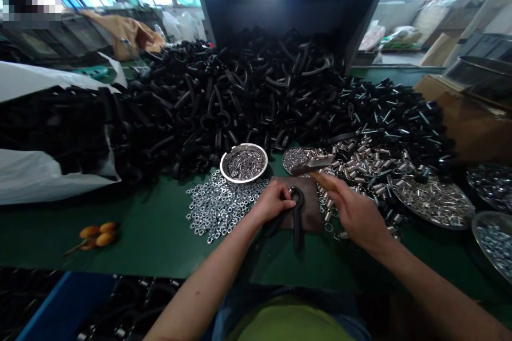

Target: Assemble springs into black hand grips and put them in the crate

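My left hand (pixel 275 201) is closed, thumb and fingers pinching the ring end of a black plastic handle (pixel 297 218). This part lies on a flat brown plate (pixel 311 205), and its straight end sticks out past the plate's near edge. What the fingertips press at the ring is too small to make out. My right hand (pixel 358 214) is wrapped around the wooden grip of a hammer (pixel 323 180). The hammer's dark metal head is raised just behind the plate, apart from the black handle.
Loose nuts (pixel 224 205) lie left of the plate, below a metal bowl of small pins (pixel 245 164). Springs (pixel 366 165) and a tray of pins (pixel 434 200) are on the right. Black parts (pixel 240 90) pile up behind, spilling from a grey bin (pixel 288 5). Orange fruit (pixel 98 234) sits left.
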